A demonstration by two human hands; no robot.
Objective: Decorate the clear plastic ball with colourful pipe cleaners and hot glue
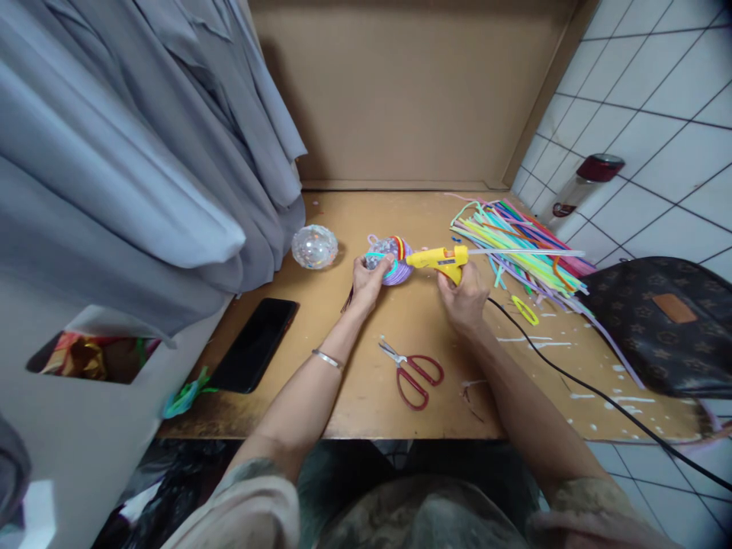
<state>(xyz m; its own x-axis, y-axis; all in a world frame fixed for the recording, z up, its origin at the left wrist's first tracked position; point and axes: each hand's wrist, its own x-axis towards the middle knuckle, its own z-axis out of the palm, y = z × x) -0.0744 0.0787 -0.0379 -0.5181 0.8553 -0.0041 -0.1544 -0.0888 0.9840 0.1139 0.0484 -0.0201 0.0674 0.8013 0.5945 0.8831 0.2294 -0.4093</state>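
Observation:
My left hand (369,284) is closed around a small ball (399,273) wrapped in purple pipe cleaners, with red, yellow and turquoise strands on it. A yellow hot glue gun (439,259) is gripped in my right hand (464,296), its nozzle pointing left at the ball's right side. Whether the nozzle touches the ball I cannot tell. A long clear glue stick (526,252) sticks out of the gun's back. Left of the ball sits a clear, faceted round ball (315,247). Red-handled scissors (412,372) lie partly open between my forearms.
Many coloured pipe cleaners (518,248) are heaped at the back right, beside a dark patterned bag (657,324) and a red-lidded bottle (583,187). A black phone (255,343) lies on the left. The gun's black cord (560,370) runs to the lower right. A grey curtain (171,137) hangs at the left.

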